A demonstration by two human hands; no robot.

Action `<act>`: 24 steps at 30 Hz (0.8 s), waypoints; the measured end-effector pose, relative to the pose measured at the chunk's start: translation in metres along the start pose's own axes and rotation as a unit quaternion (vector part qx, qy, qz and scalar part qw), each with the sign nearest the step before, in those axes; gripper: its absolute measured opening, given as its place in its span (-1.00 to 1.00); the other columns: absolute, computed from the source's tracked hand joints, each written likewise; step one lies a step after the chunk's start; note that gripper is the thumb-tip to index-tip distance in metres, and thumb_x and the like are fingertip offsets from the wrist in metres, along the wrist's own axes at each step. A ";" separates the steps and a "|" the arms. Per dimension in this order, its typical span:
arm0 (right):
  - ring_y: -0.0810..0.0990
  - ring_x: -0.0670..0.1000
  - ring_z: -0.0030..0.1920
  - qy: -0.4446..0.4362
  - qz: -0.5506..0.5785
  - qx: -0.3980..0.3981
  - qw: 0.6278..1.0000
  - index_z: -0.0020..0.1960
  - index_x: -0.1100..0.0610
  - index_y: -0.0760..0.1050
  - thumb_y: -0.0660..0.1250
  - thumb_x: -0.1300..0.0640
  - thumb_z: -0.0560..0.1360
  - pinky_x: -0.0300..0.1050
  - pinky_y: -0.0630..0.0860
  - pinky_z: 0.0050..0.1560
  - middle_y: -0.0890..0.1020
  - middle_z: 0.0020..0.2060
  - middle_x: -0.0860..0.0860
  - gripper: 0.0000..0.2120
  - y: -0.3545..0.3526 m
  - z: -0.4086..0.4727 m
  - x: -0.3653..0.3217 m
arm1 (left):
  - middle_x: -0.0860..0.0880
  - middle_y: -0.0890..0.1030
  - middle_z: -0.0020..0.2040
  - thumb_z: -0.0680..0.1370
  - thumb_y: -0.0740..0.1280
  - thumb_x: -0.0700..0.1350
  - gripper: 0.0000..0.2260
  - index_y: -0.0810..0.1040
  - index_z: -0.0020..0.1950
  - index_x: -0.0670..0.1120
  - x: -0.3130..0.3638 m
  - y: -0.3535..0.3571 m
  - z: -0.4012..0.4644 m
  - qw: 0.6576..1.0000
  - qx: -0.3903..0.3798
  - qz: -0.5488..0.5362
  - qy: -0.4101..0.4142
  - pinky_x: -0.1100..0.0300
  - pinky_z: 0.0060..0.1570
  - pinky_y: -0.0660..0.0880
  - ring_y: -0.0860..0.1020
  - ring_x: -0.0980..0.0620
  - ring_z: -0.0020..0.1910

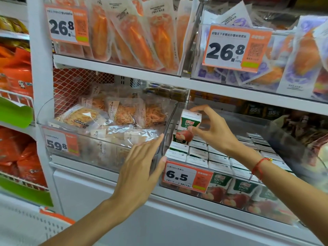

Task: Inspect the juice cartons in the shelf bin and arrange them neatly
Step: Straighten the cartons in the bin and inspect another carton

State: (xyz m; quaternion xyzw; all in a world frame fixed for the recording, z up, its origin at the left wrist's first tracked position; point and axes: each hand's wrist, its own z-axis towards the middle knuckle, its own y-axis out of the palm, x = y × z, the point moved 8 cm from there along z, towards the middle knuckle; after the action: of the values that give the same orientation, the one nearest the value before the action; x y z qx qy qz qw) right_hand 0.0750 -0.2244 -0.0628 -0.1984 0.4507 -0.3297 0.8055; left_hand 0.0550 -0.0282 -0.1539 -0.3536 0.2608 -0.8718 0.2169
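Fingers of my right hand [215, 132] pinch one juice carton [188, 127], thumb low on its front face, fingertips curled over its top, lifting it upright above the back-left corner of the clear shelf bin [276, 213]. The other cartons [219, 159] stand packed in rows below. My left hand [140, 170] hovers flat with its grip spread, holding nothing, fingers pointing up at the bin's left front corner beside the 6.5 price tag [187, 176].

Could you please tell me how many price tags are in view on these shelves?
4: a 26.8 tag upper left, a second 26.8 tag upper right, a 59.8 tag lower left, a 6.5 tag on the juice bin.
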 end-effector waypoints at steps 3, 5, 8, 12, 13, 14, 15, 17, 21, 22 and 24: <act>0.61 -0.06 0.08 -0.004 0.003 -0.022 1.000 0.21 0.01 0.41 0.44 0.25 0.48 -0.23 0.61 0.01 0.59 0.10 -0.03 -0.62 0.011 0.003 -0.004 | 0.16 0.48 0.32 0.58 -0.01 0.26 -0.45 0.18 0.56 0.12 0.000 0.000 0.000 1.000 0.001 0.002 0.001 0.12 0.38 0.29 0.32 0.18 0.31; 0.61 -0.07 0.08 -0.016 -0.014 -0.037 0.999 0.22 0.05 0.42 0.44 0.23 0.48 -0.23 0.62 0.00 0.59 0.14 -0.01 -0.63 0.017 0.006 -0.010 | 0.15 0.48 0.30 0.58 -0.01 0.26 -0.44 0.16 0.56 0.13 0.000 0.000 0.000 1.000 0.001 0.004 -0.001 0.17 0.36 0.27 0.33 0.16 0.31; 0.62 -0.02 0.10 -0.017 -0.032 -0.055 0.998 0.22 0.06 0.42 0.43 0.25 0.48 -0.05 0.65 0.01 0.61 0.15 0.02 -0.63 0.020 0.007 -0.012 | 0.14 0.49 0.29 0.58 0.00 0.25 -0.44 0.17 0.56 0.12 0.000 -0.001 -0.001 1.000 0.002 0.004 -0.002 0.19 0.33 0.26 0.33 0.16 0.30; 0.58 0.01 0.14 -0.036 -0.076 -0.068 0.994 0.18 0.06 0.41 0.45 0.26 0.46 0.01 0.62 0.03 0.62 0.13 0.01 -0.64 0.025 0.006 -0.012 | 0.13 0.49 0.31 0.58 -0.01 0.26 -0.44 0.18 0.56 0.11 0.001 -0.001 -0.001 1.000 0.000 0.002 -0.004 0.15 0.35 0.28 0.33 0.15 0.32; 0.59 0.00 0.13 -0.029 -0.073 -0.068 0.995 0.18 0.06 0.42 0.46 0.25 0.46 0.00 0.62 0.04 0.63 0.13 0.00 -0.64 0.026 0.006 -0.009 | 0.14 0.48 0.31 0.57 -0.01 0.26 -0.44 0.17 0.56 0.12 0.000 -0.001 -0.001 1.000 -0.001 0.002 -0.004 0.15 0.36 0.28 0.32 0.15 0.32; 0.60 -0.02 0.11 -0.022 -0.071 -0.070 0.995 0.17 0.07 0.42 0.46 0.24 0.46 -0.03 0.62 0.05 0.63 0.12 -0.01 -0.65 0.027 0.005 -0.006 | 0.14 0.48 0.31 0.57 -0.01 0.26 -0.44 0.17 0.56 0.12 0.000 0.000 0.000 1.000 -0.003 0.003 -0.004 0.16 0.35 0.27 0.32 0.16 0.32; 0.60 -0.03 0.10 -0.014 -0.068 -0.078 0.995 0.17 0.08 0.43 0.46 0.24 0.46 -0.06 0.62 0.04 0.62 0.10 -0.03 -0.66 0.029 0.003 -0.001 | 0.15 0.48 0.31 0.57 -0.01 0.26 -0.44 0.16 0.56 0.12 0.000 0.000 0.000 1.000 -0.004 0.004 -0.003 0.18 0.35 0.27 0.31 0.16 0.32; 0.61 -0.04 0.09 -0.001 -0.070 -0.102 0.992 0.17 0.09 0.45 0.43 0.20 0.49 -0.10 0.61 0.07 0.61 0.08 -0.06 -0.71 0.034 -0.004 0.010 | 0.16 0.47 0.31 0.57 -0.01 0.26 -0.44 0.14 0.56 0.14 0.000 0.000 0.000 1.000 -0.005 0.005 -0.003 0.20 0.35 0.24 0.31 0.17 0.33; 0.49 -0.06 0.25 0.012 -0.168 -0.094 0.981 0.19 0.02 0.57 0.35 0.00 0.55 -0.16 0.41 0.18 0.59 0.20 -0.08 -0.76 0.036 -0.016 0.027 | 0.16 0.47 0.31 0.58 -0.02 0.26 -0.45 0.13 0.56 0.15 -0.001 0.001 0.000 1.000 -0.004 0.009 -0.002 0.28 0.35 0.17 0.30 0.19 0.33; 0.49 -0.06 0.24 0.011 -0.172 -0.089 0.981 0.16 0.01 0.60 0.32 0.01 0.57 -0.16 0.40 0.17 0.59 0.20 -0.09 -0.79 0.036 -0.018 0.029 | 0.17 0.47 0.31 0.58 -0.02 0.26 -0.45 0.13 0.56 0.15 -0.001 0.001 0.000 1.000 -0.004 0.009 -0.001 0.30 0.35 0.15 0.29 0.20 0.33; 0.50 -0.06 0.23 0.022 -0.153 -0.101 0.983 0.17 0.03 0.62 0.28 0.06 0.60 -0.10 0.44 0.21 0.57 0.20 -0.09 -0.79 0.038 -0.021 0.034 | 0.17 0.46 0.32 0.58 -0.01 0.26 -0.45 0.12 0.56 0.16 -0.001 0.000 0.000 1.000 -0.005 0.007 -0.001 0.32 0.35 0.13 0.29 0.21 0.33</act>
State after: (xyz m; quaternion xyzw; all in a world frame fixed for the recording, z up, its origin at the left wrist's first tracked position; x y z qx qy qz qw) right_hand 0.0829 -0.2219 -0.1176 -0.3385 0.4634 -0.4062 0.7111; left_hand 0.0555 -0.0277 -0.1549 -0.3538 0.2678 -0.8683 0.2217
